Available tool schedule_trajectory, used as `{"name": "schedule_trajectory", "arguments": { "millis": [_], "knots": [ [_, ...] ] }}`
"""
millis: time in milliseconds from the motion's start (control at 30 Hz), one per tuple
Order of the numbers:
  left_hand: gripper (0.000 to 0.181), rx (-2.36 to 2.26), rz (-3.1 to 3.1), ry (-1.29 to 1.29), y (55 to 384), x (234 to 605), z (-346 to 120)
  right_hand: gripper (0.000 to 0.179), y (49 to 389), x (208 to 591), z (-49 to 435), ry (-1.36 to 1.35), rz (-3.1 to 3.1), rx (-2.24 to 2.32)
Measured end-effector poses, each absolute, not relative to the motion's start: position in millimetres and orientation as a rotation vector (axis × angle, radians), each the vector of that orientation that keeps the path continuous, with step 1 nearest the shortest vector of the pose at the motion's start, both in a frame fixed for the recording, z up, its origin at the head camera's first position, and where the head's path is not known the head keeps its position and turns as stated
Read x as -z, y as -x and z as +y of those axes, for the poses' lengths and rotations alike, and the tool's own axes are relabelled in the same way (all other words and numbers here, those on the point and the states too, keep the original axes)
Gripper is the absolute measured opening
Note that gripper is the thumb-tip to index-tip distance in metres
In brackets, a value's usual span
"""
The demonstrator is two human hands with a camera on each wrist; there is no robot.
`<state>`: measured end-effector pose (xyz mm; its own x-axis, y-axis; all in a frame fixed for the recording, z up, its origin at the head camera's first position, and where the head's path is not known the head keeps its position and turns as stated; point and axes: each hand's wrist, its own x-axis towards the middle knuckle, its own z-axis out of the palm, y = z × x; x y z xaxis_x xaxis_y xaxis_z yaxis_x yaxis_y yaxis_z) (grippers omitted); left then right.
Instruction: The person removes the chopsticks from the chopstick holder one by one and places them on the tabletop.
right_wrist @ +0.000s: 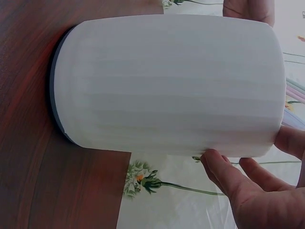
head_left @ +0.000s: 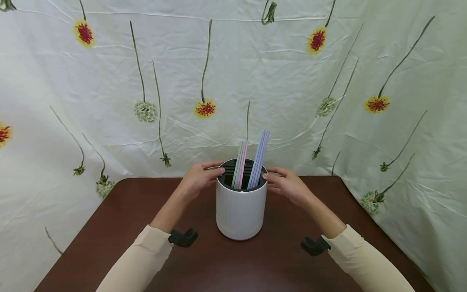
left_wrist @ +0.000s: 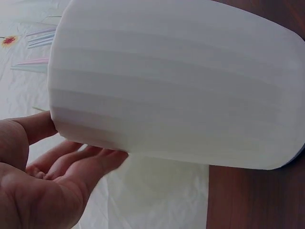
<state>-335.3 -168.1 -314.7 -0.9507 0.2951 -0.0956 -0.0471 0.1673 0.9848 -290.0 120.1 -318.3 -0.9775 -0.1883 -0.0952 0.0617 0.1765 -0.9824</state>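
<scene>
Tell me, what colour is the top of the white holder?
The top is black; it shows best in the head view.

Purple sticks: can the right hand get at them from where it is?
Probably yes: the right hand touches the white holder close beside the purple sticks, whose upper ends stand free; it would need to let go.

Soft light leaves faint glare on the table (head_left: 251, 275); the 2 wrist views look dim.
</scene>
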Motion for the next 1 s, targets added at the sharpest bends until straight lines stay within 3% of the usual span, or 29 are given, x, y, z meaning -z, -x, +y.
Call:
{"name": "schedule_trajectory", "arguments": {
  "millis": [267, 700, 1000],
  "knots": [
    [0.046, -1.887, 2.196, -0.227, 334.1, 321.4, -171.2, 0.060, 290.1, 315.8, 119.7, 0.114, 2.268, 1.859],
    [0.046, -1.906, 2.198, -0.244, 330.4, 323.2, -174.8, 0.040, 286.7, 282.1, 112.2, 0.175, 2.493, 1.946],
    [0.046, -1.923, 2.175, -0.251, 330.7, 326.0, -175.9, 0.031, 286.5, 285.2, 100.0, 0.181, 2.331, 2.170]
  ]
}}
